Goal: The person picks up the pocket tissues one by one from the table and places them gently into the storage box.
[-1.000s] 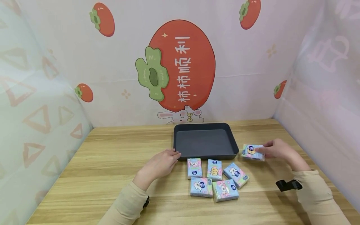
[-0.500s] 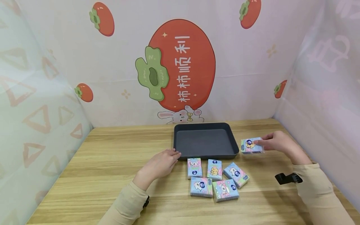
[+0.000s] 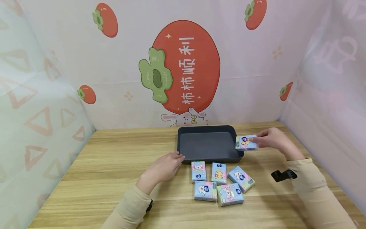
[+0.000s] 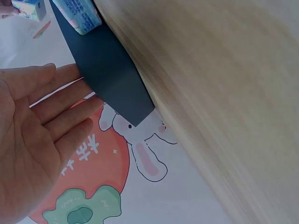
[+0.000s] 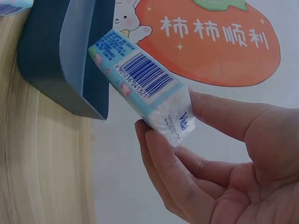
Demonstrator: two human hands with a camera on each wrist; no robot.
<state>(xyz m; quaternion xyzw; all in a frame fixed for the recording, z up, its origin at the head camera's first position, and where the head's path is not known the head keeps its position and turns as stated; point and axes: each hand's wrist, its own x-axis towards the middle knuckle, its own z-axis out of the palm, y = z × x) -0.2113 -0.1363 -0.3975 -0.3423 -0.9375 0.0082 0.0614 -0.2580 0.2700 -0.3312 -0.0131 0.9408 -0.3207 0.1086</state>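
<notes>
Between thumb and fingers, my right hand (image 3: 273, 140) pinches a small tissue pack (image 3: 246, 142) in blue and pink cartoon wrapping. In the head view the pack overlaps the right rim of the dark grey baking tray (image 3: 210, 160). The right wrist view shows the barcode side of this held tissue pack (image 5: 140, 84) beside the tray wall (image 5: 74, 60). My left hand (image 3: 164, 167) has its fingertips at the tray's front left corner. Its fingers are nearly straight in the left wrist view, touching the tray's side (image 4: 105, 70).
Several more tissue packs lie in front of the tray, among them one at the left (image 3: 198, 171), one at an angle on the right (image 3: 241, 179) and one nearest (image 3: 230, 194). A printed curtain (image 3: 123, 63) stands behind the wooden table (image 3: 114, 165).
My right hand has carried the tissue pack up and to the left, from the table right of the tray to over its right rim. The left hand has stayed at the tray's corner.
</notes>
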